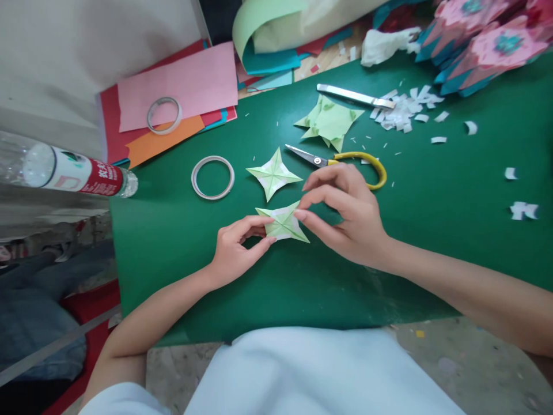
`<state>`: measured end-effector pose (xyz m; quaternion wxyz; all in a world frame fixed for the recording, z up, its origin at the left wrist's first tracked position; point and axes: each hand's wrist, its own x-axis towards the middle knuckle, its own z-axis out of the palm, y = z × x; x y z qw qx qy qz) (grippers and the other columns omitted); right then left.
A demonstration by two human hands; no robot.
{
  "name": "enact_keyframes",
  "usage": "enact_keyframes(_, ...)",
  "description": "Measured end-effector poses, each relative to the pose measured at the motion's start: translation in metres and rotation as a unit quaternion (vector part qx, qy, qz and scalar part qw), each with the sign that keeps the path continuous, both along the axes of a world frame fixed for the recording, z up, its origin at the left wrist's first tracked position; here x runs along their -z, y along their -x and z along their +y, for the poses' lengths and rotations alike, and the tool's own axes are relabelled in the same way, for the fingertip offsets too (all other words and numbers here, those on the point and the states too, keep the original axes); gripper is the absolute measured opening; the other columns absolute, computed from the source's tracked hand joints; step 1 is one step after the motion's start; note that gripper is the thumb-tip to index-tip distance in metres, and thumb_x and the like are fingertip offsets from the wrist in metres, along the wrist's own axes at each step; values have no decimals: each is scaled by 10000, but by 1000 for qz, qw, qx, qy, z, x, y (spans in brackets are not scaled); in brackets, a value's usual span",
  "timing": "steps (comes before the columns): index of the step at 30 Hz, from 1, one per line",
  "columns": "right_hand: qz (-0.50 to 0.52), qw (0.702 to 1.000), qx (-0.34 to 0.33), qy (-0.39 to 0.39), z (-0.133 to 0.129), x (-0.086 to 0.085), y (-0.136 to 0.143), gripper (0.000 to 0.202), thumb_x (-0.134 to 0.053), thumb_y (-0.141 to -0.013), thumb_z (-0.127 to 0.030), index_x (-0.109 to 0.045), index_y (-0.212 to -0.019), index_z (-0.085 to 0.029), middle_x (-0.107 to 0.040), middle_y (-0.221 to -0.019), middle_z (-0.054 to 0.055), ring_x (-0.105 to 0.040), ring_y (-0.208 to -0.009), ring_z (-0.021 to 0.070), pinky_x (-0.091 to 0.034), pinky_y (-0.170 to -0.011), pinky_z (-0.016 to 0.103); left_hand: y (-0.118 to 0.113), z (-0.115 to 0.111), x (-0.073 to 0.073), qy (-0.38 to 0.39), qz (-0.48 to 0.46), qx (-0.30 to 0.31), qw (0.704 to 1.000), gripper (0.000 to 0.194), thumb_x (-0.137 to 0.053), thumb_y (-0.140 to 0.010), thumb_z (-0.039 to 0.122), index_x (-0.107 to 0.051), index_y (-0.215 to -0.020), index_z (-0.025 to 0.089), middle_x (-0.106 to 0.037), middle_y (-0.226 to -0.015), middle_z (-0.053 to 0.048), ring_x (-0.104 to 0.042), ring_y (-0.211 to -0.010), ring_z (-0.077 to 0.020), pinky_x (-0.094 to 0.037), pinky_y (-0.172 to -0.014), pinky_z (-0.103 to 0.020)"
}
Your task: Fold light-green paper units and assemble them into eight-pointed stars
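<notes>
My left hand [242, 245] pinches the left side of a light green folded paper star [285, 223] between thumb and fingers. At the star's upper right point, the thumb and index finger of my right hand [345, 219] close on the paper. White patches show between the star's green points. Just above it lies a second folded paper star [274, 174], flat on the table. Yellow-handled scissors [317, 161] rest beyond my right hand, blades towards the left. Farther back is a pile of green folded paper pieces [330, 122].
Two tape rolls [193, 178] lie at left, one on pink paper [181, 83]. A water bottle [101, 176] stands at the left edge. Tweezers [354, 95] touch white paper scraps [406, 109]. Pink and blue paper flowers [496, 52] sit at far right on the green table [453, 213].
</notes>
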<state>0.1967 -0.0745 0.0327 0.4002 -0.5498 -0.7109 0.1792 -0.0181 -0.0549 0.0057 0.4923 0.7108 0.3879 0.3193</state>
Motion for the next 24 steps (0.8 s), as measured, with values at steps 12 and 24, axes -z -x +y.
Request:
enact_keyframes(12, 28, 998, -18, 57, -9, 12, 19, 166, -647, -854, -310, -727, -724, -243, -590, -1138, 70, -492, -1089, 272, -338, -862, 453, -3, -3, 2, 12, -17, 49, 999, 334, -704, -808, 151, -612, -1126, 198, -742, -950, -35, -734, -822, -137, -625, -797, -249)
enact_keyframes(24, -16, 1000, -19, 5, -9, 17, 20, 159, -644, -861, -284, -718, -732, -227, -616, -1091, 83, -494, -1055, 267, -340, -801, 422, -4, -2, 0, 12, -31, 54, 998, 314, -687, -820, 139, -606, -1119, 190, -752, -973, -40, -743, -843, -134, -622, -808, -231)
